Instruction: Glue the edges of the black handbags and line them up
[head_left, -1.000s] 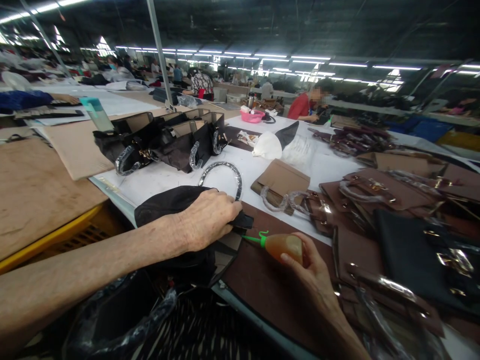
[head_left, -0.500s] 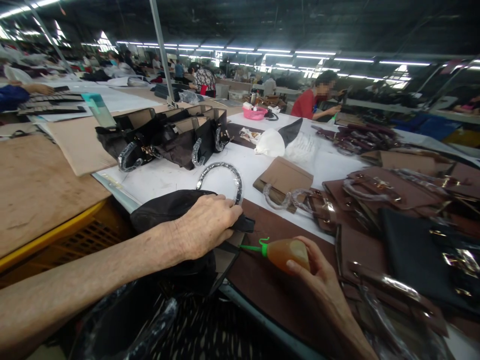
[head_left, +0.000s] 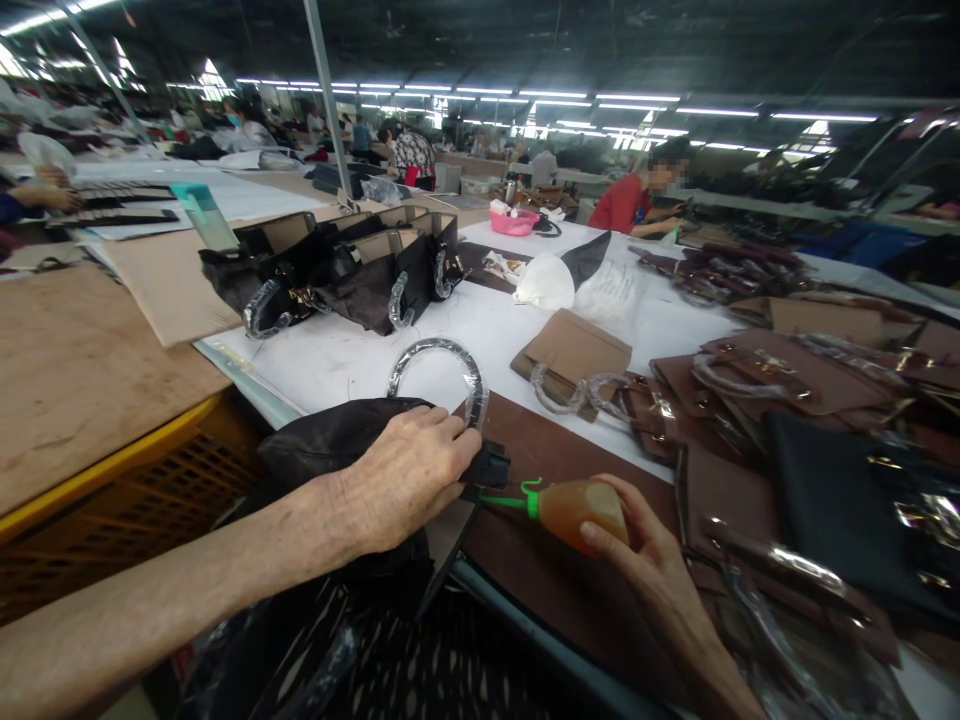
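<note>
Head view: black bag [head_left: 322, 442], left of frame's centre at desk [head_left: 352, 358] edge, gripped by curled fingers of left hand [head_left: 420, 465]. Right hand [head_left: 637, 530] wrapped around bottle [head_left: 581, 512], nozzle [head_left: 506, 500] aimed at bag's edge; contact can't be told. Step in hand: looks like applying liquid to edge; next move seems to call for steady tip, light squeeze. Bag dull, soft, slumped; handle [head_left: 436, 345] arched, in crinkled clear film. Bottle rounded, translucent, amber; nozzle thin, green. Sheet [head_left: 555, 570] below flat, brown. Brown bags [head_left: 795, 380], smooth, right of frame.
</note>
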